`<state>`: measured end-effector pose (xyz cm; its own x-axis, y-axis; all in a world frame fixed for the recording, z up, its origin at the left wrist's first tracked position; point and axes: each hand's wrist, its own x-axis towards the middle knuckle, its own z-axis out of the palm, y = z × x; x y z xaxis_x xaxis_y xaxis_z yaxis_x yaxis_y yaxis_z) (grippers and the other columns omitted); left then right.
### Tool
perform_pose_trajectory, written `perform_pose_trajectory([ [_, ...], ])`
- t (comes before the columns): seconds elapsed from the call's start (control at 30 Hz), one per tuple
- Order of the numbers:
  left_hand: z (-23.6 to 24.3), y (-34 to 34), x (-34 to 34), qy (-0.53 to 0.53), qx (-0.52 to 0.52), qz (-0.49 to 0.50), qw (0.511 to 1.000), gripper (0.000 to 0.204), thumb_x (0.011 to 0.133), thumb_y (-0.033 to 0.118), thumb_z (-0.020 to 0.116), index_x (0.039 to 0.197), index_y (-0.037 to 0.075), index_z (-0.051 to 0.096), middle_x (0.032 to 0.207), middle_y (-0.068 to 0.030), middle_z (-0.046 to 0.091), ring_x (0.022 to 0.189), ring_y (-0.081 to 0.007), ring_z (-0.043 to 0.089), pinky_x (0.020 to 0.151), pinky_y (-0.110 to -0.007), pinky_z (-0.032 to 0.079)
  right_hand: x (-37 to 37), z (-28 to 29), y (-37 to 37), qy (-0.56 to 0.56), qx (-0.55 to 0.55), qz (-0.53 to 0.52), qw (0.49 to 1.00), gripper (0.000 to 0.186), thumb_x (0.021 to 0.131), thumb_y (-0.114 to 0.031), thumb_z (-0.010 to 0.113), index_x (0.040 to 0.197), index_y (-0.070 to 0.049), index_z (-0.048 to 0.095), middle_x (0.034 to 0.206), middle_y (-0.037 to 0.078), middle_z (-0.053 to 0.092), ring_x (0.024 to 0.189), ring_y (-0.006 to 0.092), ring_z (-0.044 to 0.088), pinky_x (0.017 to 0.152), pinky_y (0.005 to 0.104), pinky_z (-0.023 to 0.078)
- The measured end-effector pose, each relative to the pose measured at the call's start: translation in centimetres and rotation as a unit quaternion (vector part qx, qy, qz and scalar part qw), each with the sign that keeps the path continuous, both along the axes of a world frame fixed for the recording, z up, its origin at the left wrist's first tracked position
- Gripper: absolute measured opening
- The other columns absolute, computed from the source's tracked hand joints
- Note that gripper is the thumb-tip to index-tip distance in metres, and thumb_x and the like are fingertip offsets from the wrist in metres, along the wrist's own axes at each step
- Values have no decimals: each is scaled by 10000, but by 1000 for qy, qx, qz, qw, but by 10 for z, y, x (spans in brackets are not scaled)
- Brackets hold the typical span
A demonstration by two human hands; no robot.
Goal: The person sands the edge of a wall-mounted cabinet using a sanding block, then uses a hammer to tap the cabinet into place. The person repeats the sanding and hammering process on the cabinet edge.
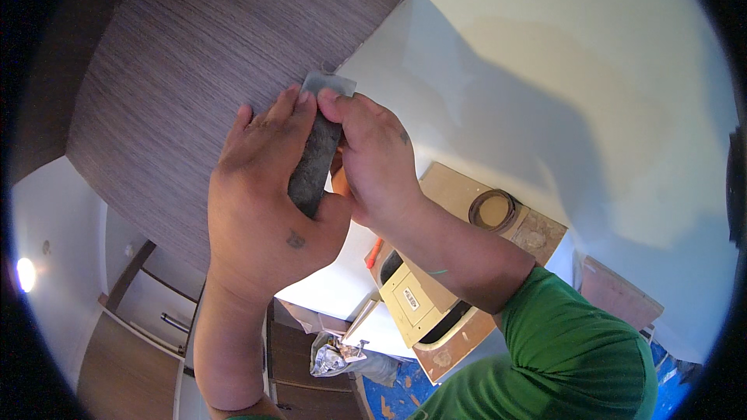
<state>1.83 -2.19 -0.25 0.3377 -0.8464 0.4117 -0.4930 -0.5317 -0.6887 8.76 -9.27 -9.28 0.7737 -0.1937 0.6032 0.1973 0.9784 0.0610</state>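
Both my hands are raised against the wood-grain laminate panel [179,70] at its edge beside the pale wall. My left hand [264,194] holds a long dark, scuffed flat block [311,171], its fingers stretched along it and thumb at the lower end. My right hand [377,155] grips the block's upper end from the right, thumb pressed near a small grey translucent piece [333,84] at the top. The far side of the block and some right-hand fingers are hidden.
Below are a wooden surface [447,179] with a brown coiled strip [490,194], a beige case [412,295], an orange-handled tool [373,253], a grey bag [358,365] and blue floor sheeting [412,381]. Brown cabinets [124,350] stand at the lower left.
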Motion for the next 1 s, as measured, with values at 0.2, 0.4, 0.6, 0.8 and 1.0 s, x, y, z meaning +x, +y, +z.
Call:
perform_pose_trajectory([
  [0.2,0,1,5,2,-1,-10,1000,691,538,80,599,1210,-80,580,1212,-294,594,1200,-412,556,1081,-574,345,0,1,-2,19,-1,-4,1000,163,958,-186,519,885,-53,578,814,33,610,741,110,578,710,294,487],
  [0.4,1,2,1,-2,-4,-2,1000,692,541,82,596,1213,-84,577,1209,-290,598,1202,-412,553,1085,-571,338,3,2,3,7,5,4,1000,153,952,-176,525,874,-55,578,804,31,599,751,115,579,716,295,485],
  [0.6,-4,-3,13,-24,1,-28,999,663,562,96,605,1198,-89,585,1203,-287,602,1202,-411,553,1079,-569,341,8,4,-4,1,36,-31,999,156,947,-182,530,862,-57,571,781,28,574,733,121,565,727,300,480],
  [0.8,1,-10,13,-33,13,-28,999,630,587,106,596,1187,-88,594,1204,-285,602,1223,-413,538,1080,-571,337,9,5,-9,13,20,-52,998,151,948,-179,522,875,-53,561,815,42,568,762,130,577,755,306,491],
  [1.0,-1,-17,18,-38,4,-28,999,615,606,115,589,1185,-93,591,1207,-284,600,1248,-410,518,1083,-574,325,8,9,-16,20,53,-9,998,139,943,-170,530,895,-42,553,850,61,579,778,143,599,783,323,519],
])
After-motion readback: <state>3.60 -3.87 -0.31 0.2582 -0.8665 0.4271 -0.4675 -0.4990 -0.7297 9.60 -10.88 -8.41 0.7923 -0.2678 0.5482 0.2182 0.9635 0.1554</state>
